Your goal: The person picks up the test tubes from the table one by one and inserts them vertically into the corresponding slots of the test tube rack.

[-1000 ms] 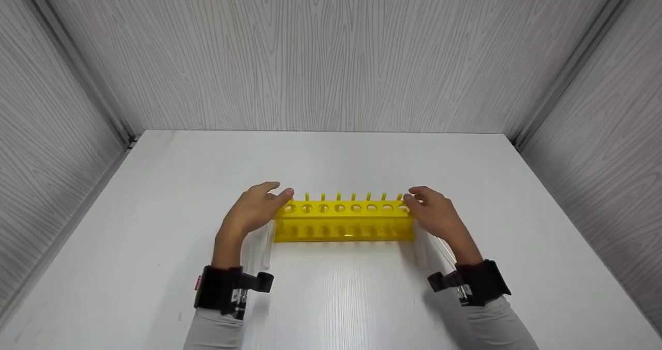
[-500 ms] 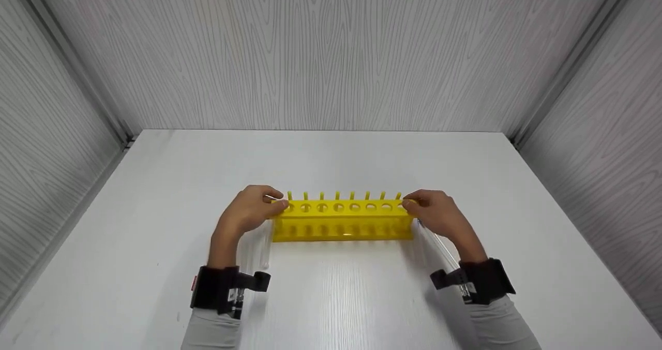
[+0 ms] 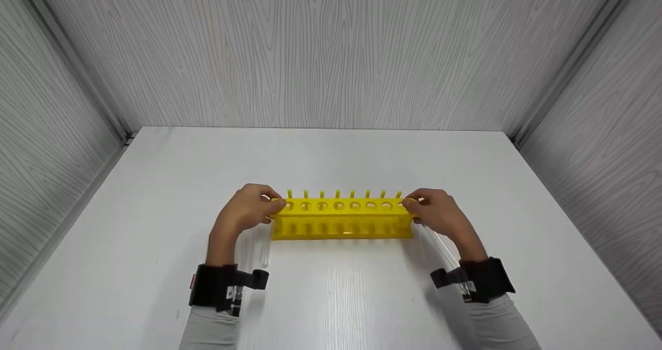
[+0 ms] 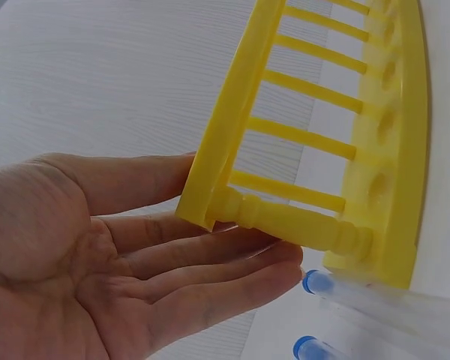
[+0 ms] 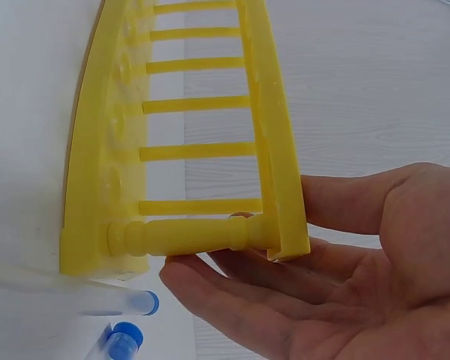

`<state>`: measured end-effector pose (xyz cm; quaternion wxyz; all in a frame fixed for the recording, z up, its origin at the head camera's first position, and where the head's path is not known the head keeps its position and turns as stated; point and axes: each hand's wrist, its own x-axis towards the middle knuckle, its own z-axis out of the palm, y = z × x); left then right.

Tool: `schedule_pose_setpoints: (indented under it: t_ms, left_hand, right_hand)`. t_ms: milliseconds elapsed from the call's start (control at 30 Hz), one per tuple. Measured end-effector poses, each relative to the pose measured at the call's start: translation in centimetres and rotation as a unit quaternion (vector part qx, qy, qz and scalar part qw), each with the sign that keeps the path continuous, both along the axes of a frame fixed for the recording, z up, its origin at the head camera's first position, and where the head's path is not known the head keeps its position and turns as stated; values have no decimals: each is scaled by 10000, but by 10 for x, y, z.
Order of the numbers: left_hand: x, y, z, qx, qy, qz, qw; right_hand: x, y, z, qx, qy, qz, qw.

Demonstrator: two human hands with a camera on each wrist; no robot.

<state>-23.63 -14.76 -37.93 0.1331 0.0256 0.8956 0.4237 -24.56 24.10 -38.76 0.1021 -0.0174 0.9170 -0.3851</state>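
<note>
In the head view a yellow test tube rack [image 3: 341, 221] with a row of round holes and short pegs stands crosswise on the white table. My left hand [image 3: 245, 210] grips its left end, with the thumb on the top plate and fingers below it. At the right end my right hand [image 3: 437, 213] holds the top plate the same way. The left wrist view shows the fingertips by the turned end post [image 4: 300, 225]. A similar end post [image 5: 187, 235] lies above the fingers in the right wrist view.
Clear test tubes [image 3: 265, 249] lie left of the rack, partly behind the left wrist; blue caps [image 4: 319, 282] show close up. Another clear tube [image 3: 442, 247] lies by the right forearm, with blue caps [image 5: 126, 336] below the rack. Grey wood-grain walls [image 3: 331, 55] enclose the table.
My left hand has shifted slightly left and its thumb and fingers have closed on the rack's end. My right hand's fingers have closed on the other end. The rack has barely moved.
</note>
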Motion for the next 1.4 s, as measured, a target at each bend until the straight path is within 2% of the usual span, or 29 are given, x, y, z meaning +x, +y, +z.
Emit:
schedule_pose_setpoints:
  t_ms: [267, 533, 867, 1267, 1400]
  left_hand:
    - [-1, 0, 0, 233, -101, 51, 9997]
    - [-1, 1, 0, -29, -82, 70, 9999]
    - [-2, 1, -2, -103, 2, 24, 9999]
    - [-2, 1, -1, -118, -63, 39, 9999]
    - [-2, 1, -2, -107, -21, 2, 9999]
  right_hand:
    - [-2, -1, 2, 70, -131, -81, 9999]
    - [-2, 0, 1, 72, -60, -51, 9999]
    - [-1, 3, 0, -74, 123, 87, 9999]
    - [-1, 2, 3, 113, 34, 92, 9999]
    - [1, 7, 7, 317, 225, -12, 9992]
